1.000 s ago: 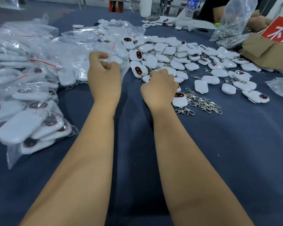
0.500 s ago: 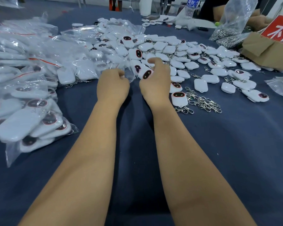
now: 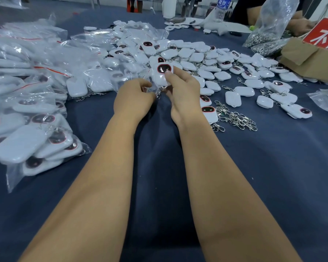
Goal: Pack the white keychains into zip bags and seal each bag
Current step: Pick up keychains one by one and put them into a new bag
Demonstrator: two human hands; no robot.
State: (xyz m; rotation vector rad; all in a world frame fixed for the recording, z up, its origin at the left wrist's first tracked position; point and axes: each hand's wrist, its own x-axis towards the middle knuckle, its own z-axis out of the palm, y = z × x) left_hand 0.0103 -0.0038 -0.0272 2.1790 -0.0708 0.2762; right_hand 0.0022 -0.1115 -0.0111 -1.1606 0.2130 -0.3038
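Observation:
My right hand (image 3: 184, 95) pinches a white keychain (image 3: 162, 74) with a dark red-rimmed window, held upright above the blue cloth. Its metal clip hangs below, between my two hands. My left hand (image 3: 133, 98) pinches a clear zip bag (image 3: 150, 86) right beside the keychain; whether the keychain is partly inside the bag I cannot tell. A big loose heap of white keychains (image 3: 216, 69) lies behind and to the right of my hands. Filled zip bags (image 3: 32, 114) with red seal lines are piled at the left.
A pile of loose metal clips (image 3: 235, 118) lies just right of my right wrist. A cardboard box (image 3: 311, 61) with a red sign stands at the far right, a clear bag of clips (image 3: 269, 33) behind it. Another person's hands work at the table's far edge.
My right hand has lifted a keychain off the heap and turned it upright. My left hand has come in from the left with a clear bag and meets it at the middle.

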